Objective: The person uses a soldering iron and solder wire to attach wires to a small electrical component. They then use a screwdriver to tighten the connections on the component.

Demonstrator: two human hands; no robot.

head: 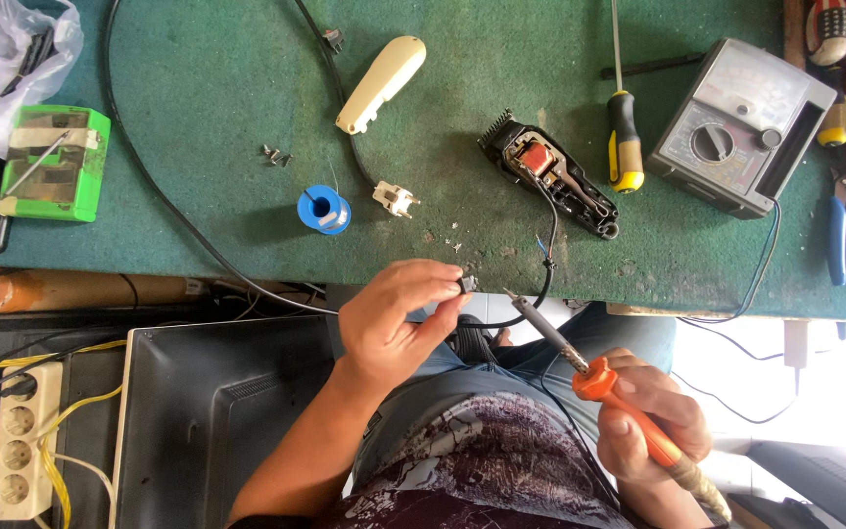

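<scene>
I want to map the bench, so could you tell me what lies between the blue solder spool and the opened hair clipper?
In the head view, a small white plug lies between spool and clipper.

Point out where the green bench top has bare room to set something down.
Widest bare patch: between the green box and cream cover, inside the black cable. Another lies below the multimeter, beside the opened clipper. The right edge is crowded with pliers and tools.
</scene>
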